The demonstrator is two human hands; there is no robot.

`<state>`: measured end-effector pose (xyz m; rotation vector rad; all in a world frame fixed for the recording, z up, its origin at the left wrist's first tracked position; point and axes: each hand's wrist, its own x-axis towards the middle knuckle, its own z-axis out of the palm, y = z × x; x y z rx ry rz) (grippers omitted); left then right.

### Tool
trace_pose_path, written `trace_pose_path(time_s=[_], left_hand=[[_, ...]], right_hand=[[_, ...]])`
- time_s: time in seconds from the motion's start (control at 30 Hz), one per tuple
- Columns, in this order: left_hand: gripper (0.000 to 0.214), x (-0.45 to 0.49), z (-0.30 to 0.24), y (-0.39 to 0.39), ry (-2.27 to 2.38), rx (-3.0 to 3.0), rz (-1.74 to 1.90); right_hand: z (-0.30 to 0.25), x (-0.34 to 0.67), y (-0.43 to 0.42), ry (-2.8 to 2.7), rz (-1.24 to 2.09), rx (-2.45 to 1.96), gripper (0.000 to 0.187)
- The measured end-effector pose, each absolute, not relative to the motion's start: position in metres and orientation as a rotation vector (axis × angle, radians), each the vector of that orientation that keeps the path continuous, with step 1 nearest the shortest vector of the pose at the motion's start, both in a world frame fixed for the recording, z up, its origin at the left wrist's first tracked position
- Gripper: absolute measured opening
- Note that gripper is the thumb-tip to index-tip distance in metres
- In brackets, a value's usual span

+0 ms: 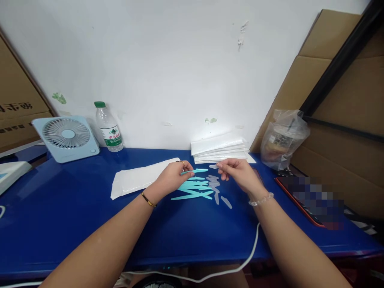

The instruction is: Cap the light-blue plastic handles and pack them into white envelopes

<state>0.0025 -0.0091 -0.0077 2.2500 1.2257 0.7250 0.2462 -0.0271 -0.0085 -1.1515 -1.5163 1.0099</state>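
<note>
Pinched between thumb and fingers of my left hand (175, 175) is a turquoise eyebrow razor (200, 170), its blade end pointing right. My right hand (235, 170) pinches a small clear blade cover (213, 166), just right of that razor's tip and apart from it. Below the hands, several more turquoise eyebrow razors (192, 195) lie in a loose overlapping pile. Beside their tips several translucent blade covers (226, 202) are scattered. Partly behind my left hand lies a white padded mailer (132, 180).
A stack of white mailers (219, 148) rests against the wall. A light blue fan (67, 138) and a water bottle (109, 130) stand at back left. On the right are a bagged drink cup (282, 140) and a blurred red-edged phone (309, 202). A white cable (222, 273) crosses the front edge.
</note>
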Motion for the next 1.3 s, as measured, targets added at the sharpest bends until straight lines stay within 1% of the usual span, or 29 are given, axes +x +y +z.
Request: trace_pose_path(time_s=[0.17, 0.37, 0.53, 0.6, 0.73, 0.8, 0.9, 0.97, 1.07, 1.17, 1.3], left_hand=[[0.026, 0.003, -0.008, -0.008, 1.207, 2.198, 0.744], [0.029, 0.004, -0.01, -0.009, 1.198, 2.166, 0.743], [0.025, 0.008, -0.013, -0.011, 1.117, 2.199, 0.726], [0.025, 0.01, -0.012, -0.013, 1.138, 2.237, 0.768], [0.035, 0.013, -0.01, -0.02, 1.317, 2.413, 0.96], [0.032, 0.014, -0.011, -0.022, 1.306, 2.518, 0.828], [0.03, 0.015, -0.021, -0.021, 1.299, 2.635, 0.569], [0.029, 0.015, -0.028, -0.017, 1.359, 2.666, 0.491], [0.025, 0.015, -0.035, -0.01, 1.387, 2.647, 0.45], [0.02, 0.012, -0.035, -0.005, 1.372, 2.567, 0.465], [0.017, 0.006, -0.034, 0.001, 1.301, 2.443, 0.512]], right_hand=[[-0.01, 0.239, -0.028, -1.484, 1.035, -1.103, 0.032], [-0.013, 0.232, -0.029, -1.524, 1.061, -1.099, 0.035], [-0.018, 0.223, -0.03, -1.621, 1.108, -1.085, 0.034], [-0.019, 0.227, -0.027, -1.657, 1.06, -1.11, 0.033], [-0.025, 0.248, -0.011, -1.511, 0.86, -1.239, 0.035], [-0.031, 0.257, -0.003, -1.443, 0.845, -1.331, 0.035], [-0.038, 0.263, 0.005, -1.442, 0.917, -1.485, 0.033], [-0.042, 0.262, 0.007, -1.485, 0.933, -1.57, 0.033], [-0.044, 0.263, 0.009, -1.61, 0.809, -1.664, 0.029], [-0.043, 0.268, 0.008, -1.8, 0.639, -1.625, 0.025], [-0.04, 0.271, 0.003, -2.012, 0.688, -1.548, 0.024]])
